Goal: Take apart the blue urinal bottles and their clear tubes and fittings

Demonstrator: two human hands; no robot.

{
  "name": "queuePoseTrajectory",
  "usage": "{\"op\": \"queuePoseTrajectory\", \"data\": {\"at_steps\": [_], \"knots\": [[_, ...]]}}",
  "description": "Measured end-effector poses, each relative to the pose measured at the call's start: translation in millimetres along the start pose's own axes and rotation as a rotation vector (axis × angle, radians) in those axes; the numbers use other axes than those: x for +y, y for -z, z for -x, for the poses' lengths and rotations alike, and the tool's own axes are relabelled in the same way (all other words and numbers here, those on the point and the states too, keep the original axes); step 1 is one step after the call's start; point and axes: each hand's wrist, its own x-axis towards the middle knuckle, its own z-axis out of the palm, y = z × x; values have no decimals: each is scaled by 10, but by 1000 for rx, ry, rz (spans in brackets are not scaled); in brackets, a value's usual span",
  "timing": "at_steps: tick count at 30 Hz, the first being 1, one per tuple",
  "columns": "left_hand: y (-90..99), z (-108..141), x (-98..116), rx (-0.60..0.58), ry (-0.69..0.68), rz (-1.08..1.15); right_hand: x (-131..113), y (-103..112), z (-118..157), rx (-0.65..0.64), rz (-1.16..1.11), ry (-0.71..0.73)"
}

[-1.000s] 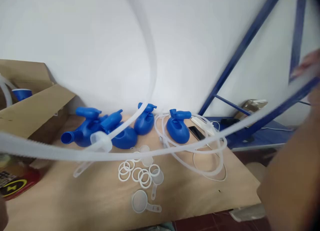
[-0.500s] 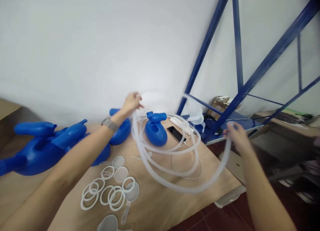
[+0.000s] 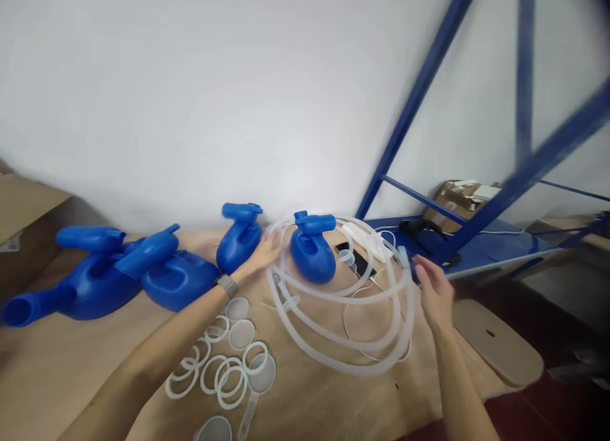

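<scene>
A long translucent hose [image 3: 347,366] lies in loose loops on the brown-covered table. My left hand [image 3: 264,255] is at the left side of the loops; its fingers are blurred, and whether they grip the hose does not show. My right hand [image 3: 434,291] is just right of the loops, with its fingers apart and nothing in them, close to an upturned piece of hose. Inside the loops stands a blue plastic bottle [image 3: 312,257] with a bent neck. Another blue bottle [image 3: 237,244] is just behind my left hand.
More blue bottles [image 3: 178,279] lie at the left. Several white rings [image 3: 232,384] and mesh discs [image 3: 241,335] are at the front. A phone [image 3: 361,263] and white cable lie by the hose. A blue metal frame [image 3: 410,107] rises at the right, near a beige stool [image 3: 500,346].
Both hands have come down, bringing the hose loops onto the table. My right hand has let go of the hose. The view has shifted, so the table things appear further right.
</scene>
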Motion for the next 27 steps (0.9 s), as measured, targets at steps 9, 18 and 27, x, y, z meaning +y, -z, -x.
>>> {"op": "queuePoseTrajectory", "data": {"at_steps": [9,18,27], "knots": [[1036,2221,247,-490,9,-404,-782,-148,2023,-961,69,277],[780,3457,-413,-389,-43,-757,-1026,-1108,3025,-1303,383,829],[894,2863,-834,-304,-338,-773,-911,-1596,2713,-1096,346,1071]]}}
